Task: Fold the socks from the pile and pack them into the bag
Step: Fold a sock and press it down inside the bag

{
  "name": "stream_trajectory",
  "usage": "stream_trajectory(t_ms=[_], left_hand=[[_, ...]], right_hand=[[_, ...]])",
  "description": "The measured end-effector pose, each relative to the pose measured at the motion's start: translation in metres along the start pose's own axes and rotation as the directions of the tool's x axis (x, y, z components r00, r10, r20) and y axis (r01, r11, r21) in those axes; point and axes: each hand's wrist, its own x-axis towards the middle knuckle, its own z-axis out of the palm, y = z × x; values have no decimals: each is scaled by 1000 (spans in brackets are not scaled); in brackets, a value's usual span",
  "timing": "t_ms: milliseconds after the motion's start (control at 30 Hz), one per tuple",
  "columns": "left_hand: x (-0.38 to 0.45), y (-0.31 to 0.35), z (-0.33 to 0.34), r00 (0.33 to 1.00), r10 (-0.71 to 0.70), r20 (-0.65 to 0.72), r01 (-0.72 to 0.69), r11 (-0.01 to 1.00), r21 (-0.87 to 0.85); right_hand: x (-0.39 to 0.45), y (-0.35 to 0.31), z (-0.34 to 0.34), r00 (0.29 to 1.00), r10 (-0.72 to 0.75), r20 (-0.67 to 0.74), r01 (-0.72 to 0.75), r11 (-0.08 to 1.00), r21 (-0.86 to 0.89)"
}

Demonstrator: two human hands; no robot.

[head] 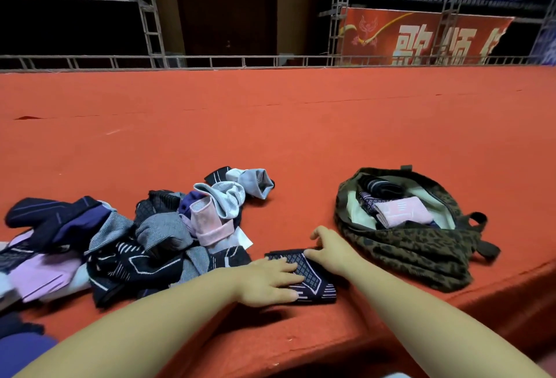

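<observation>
Socks lie in a loose pile [126, 236] on the red carpeted surface [270, 124], just beyond and to the left of the left hand's fingers [285, 275]; the heap mixes dark patterned, grey, pink, lilac and pale blue pieces. One dark sock with a pale grid pattern [304, 275] sits folded flat near the front edge of the surface, directly under both hands. The left hand [264, 283] presses down on it with fingers straight and slightly spread, palm flat, covering the sock's near left part. The right hand [331, 249] rests on the sock's far right corner, its fingers bent over the edge and its thumb laid on the fabric; whether it pinches the cloth or only touches it cannot be told. Just to the right of the right hand's fingers, nearly touching them, lies the leopard-print bag [421, 251], its mouth open toward the camera. Inside the bag are a folded pink sock [403, 212] and dark striped socks [379, 189] behind it.
</observation>
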Motion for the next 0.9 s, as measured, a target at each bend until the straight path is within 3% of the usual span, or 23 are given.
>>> stream_trajectory(t_ms=[67, 133, 267, 567, 633, 767, 900], left_hand=[[0, -3, 11, 996, -46, 82, 40, 997, 70], [1, -6, 16, 994, -54, 100, 45, 995, 92], [2, -6, 18, 994, -56, 98, 48, 995, 86], [-6, 0, 13, 999, -47, -19, 45, 992, -121], [-10, 2, 10, 994, -61, -85, 42, 977, -208], [-16, 7, 3, 941, -173, -290, 110, 969, -222], [-19, 6, -3, 908, -294, -299, 157, 900, -406]], right_hand=[[-11, 2, -6, 984, -175, -44, 174, 984, -35], [-28, 4, -10, 936, -351, 12, 351, 935, -53], [-60, 11, -9, 861, -453, 230, 488, 864, -123], [-68, 1, -8, 888, -441, 129, 459, 851, -256], [-69, -4, -13, 898, -421, 123, 438, 876, -202], [-72, -9, -19, 933, -339, 120, 342, 940, 0], [-70, -8, -18, 983, -183, 29, 175, 967, 187]])
